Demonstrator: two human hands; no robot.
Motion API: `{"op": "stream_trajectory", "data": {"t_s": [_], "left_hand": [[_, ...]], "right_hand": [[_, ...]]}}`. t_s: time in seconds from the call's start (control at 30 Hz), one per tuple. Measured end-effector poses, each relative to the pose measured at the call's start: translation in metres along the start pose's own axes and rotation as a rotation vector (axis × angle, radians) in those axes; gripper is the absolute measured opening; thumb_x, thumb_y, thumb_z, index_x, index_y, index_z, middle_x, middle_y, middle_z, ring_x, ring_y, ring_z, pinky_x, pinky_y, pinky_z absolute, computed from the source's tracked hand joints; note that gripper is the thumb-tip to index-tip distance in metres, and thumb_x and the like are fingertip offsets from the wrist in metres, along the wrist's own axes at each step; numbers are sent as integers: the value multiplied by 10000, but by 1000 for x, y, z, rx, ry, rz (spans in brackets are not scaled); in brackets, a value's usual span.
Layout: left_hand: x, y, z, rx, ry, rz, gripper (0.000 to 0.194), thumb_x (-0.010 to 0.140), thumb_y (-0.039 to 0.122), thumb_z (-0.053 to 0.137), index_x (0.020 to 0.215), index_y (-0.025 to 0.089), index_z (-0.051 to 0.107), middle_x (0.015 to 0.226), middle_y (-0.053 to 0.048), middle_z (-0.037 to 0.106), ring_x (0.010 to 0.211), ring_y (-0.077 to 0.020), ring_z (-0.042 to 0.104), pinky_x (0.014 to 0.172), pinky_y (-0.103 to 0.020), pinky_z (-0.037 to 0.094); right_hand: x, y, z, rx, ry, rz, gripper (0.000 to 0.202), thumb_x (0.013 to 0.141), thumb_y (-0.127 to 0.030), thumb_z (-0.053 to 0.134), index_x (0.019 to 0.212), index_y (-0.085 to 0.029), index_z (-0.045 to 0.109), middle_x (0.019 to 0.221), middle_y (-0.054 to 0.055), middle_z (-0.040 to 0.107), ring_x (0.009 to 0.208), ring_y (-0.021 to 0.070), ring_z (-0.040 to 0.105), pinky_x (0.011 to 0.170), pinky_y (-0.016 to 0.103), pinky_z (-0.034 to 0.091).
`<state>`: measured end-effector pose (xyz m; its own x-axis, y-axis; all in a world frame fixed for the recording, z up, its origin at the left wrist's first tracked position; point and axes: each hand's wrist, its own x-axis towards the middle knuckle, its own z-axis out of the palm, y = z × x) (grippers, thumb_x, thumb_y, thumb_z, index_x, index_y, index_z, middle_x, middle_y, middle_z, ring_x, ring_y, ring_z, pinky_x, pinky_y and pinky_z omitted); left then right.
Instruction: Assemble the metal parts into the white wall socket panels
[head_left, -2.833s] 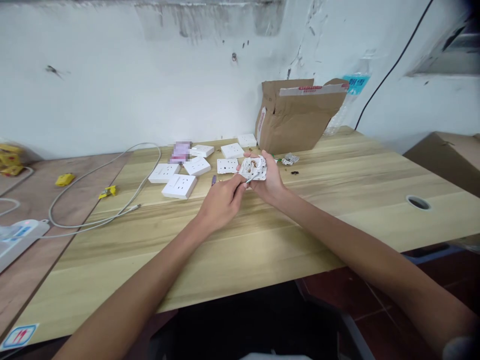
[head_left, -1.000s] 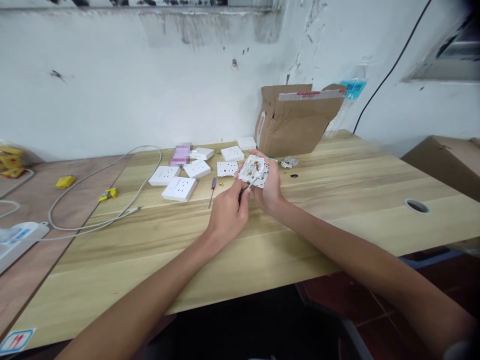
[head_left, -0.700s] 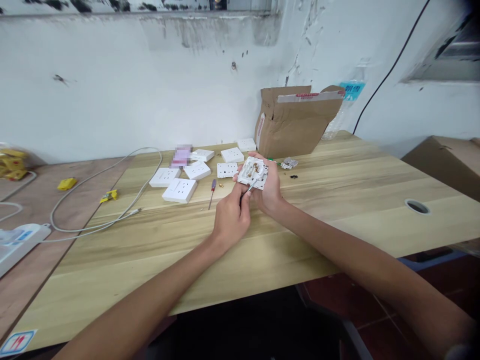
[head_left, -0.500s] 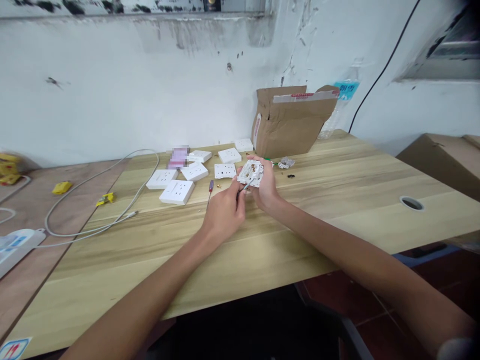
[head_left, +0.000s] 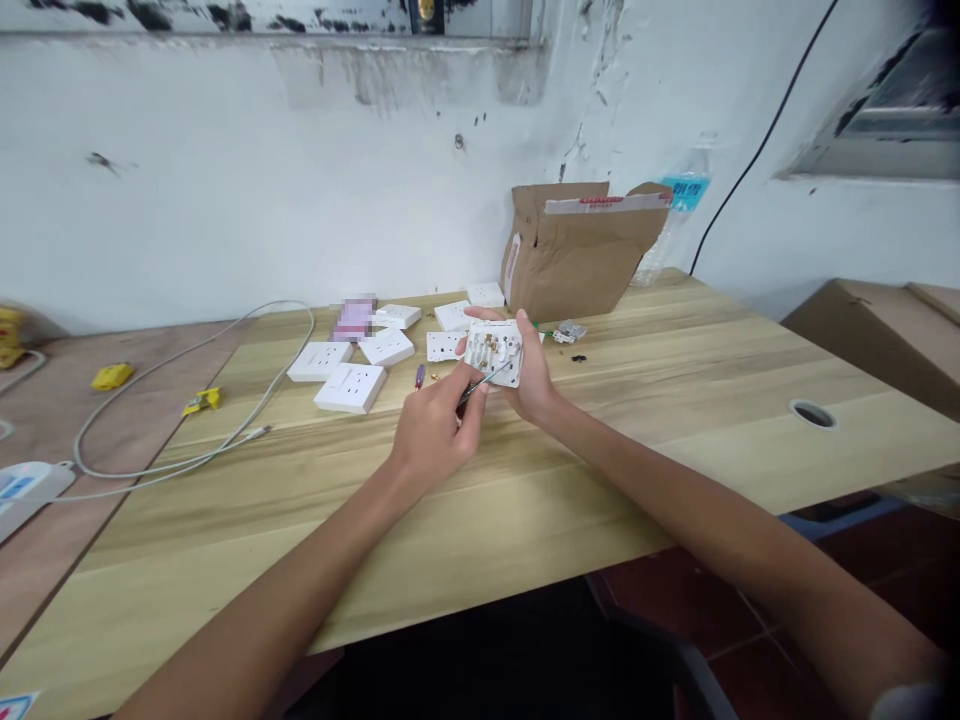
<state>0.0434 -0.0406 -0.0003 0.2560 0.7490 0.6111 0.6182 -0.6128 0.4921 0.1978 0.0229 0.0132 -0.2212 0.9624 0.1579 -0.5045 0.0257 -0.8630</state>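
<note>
My right hand (head_left: 534,370) is closed around an opened wall socket (head_left: 481,350), a white square housing with brass contacts showing inside. In my left hand (head_left: 439,420), closed, is a slim metal tool (head_left: 489,378) with a dark handle. Its thin tip reaches over the lower right part of the socket; whether it touches cannot be told. A screwdriver (head_left: 420,376) with a purple handle lies just behind my left hand, partly hidden by it. Behind the hands is a white socket plate (head_left: 442,346), partly covered by my fingers.
Several white sockets (head_left: 350,388) lie at the left of the hands. A cardboard box (head_left: 585,255) and a plastic bottle (head_left: 684,195) stand by the wall. Small clear and black parts (head_left: 578,358) lie to the right. A looped white cable (head_left: 217,455) crosses the left side.
The socket has turned, so its inside faces me more fully. My left hand has shifted slightly left and down with the tool, covering more of the screwdriver. The camera view has moved a little.
</note>
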Motion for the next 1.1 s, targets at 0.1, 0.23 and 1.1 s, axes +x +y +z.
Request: {"op": "stream_trajectory", "data": {"t_s": [0.1,0.23,1.1], "left_hand": [[0,0,-2,-1,48,24,178,1107,297,515,1019,221,649,713,3,676,590,-163,577,612,-300,364],[-1,1,-3,12,69,77,165,1100,278,530,1029,208,661,710,5,686,569,-150,579,588,-291,360],[-5,5,19,67,-52,-89,158,1107,239,484,1114,213,640,814,-37,730,674,-221,648,643,-312,333]], "right_hand": [[-3,-5,2,-3,-48,25,670,1039,-761,505,1354,-229,761,910,81,803,751,247,709,685,366,579],[-4,-9,-2,45,-135,34,670,1032,-721,537,1483,-256,708,965,83,820,810,264,736,727,387,605],[8,19,-9,203,133,-46,454,1082,-657,475,1252,-267,633,843,13,756,706,237,742,648,358,583]]}}
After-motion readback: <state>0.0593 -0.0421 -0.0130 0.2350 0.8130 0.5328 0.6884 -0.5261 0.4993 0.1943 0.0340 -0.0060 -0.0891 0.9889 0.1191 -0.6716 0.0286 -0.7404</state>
